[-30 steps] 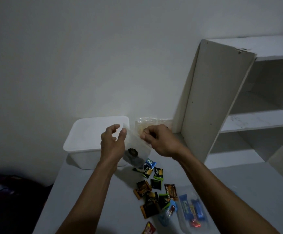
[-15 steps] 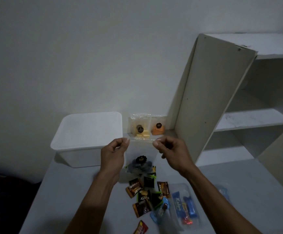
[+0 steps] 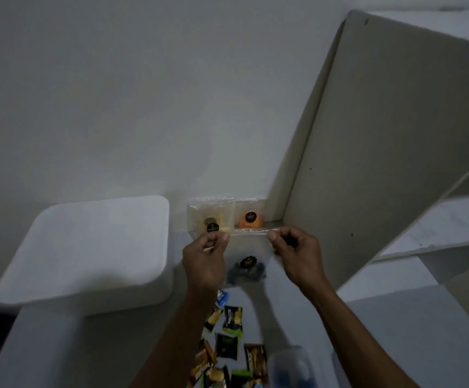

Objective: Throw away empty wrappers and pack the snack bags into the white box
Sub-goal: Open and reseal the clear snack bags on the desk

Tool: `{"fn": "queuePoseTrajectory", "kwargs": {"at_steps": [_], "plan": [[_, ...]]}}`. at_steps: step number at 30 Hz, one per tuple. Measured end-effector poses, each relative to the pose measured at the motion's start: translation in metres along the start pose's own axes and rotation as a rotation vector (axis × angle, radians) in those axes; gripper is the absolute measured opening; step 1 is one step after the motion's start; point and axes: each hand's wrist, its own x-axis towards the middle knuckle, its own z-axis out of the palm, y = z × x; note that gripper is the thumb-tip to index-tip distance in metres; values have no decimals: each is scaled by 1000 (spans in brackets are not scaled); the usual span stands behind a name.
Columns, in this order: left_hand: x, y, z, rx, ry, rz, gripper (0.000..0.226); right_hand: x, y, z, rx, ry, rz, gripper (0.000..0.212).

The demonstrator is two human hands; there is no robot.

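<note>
Left hand: the left hand (image 3: 203, 263) is raised above the table, thumb and forefinger pinching the top left corner of the clear snack bag (image 3: 248, 256).
Right hand: the right hand (image 3: 297, 256) pinches the top right corner of the same bag, fingers curled inward.
Held bag: it hangs between the two pinches, its top edge stretched level from one to the other; dark contents and a round dark label sit in its lower part, below the grip.
White box: the white box (image 3: 87, 247) stands on the table (image 3: 409, 340) to the left of the left hand, near it but apart.
Other snack bags: two more clear bags stand just beyond the grip against the wall, the yellow-filled bag (image 3: 210, 217) behind the left hand and the orange-filled bag (image 3: 250, 217) beside it.
Loose wrappers: small coloured wrappers (image 3: 227, 340) lie scattered on the table below the held bag, between the forearms.
Shelf: a white shelf unit (image 3: 381, 135) rises to the right of the right hand.
</note>
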Motion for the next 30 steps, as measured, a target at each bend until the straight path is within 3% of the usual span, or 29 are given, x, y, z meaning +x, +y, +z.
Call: {"fn": "queuePoseTrajectory", "kwargs": {"at_steps": [8,11,13,23,27,30], "plan": [[73,-33,85,25,57,-86,12,105,61,1,-122,116,42,9],[95,-42,104,-10,91,-147,5,130,78,9,-130,160,101,8],[107,-47,115,-6,132,-156,17,142,87,15,-132,184,125,8],[143,-56,139,69,210,-107,12,179,104,37,-155,260,134,7],[148,-56,142,90,208,-98,20,182,103,39,-146,248,148,7],[147,-53,143,88,218,-97,4,181,100,39,-136,233,164,17]]}}
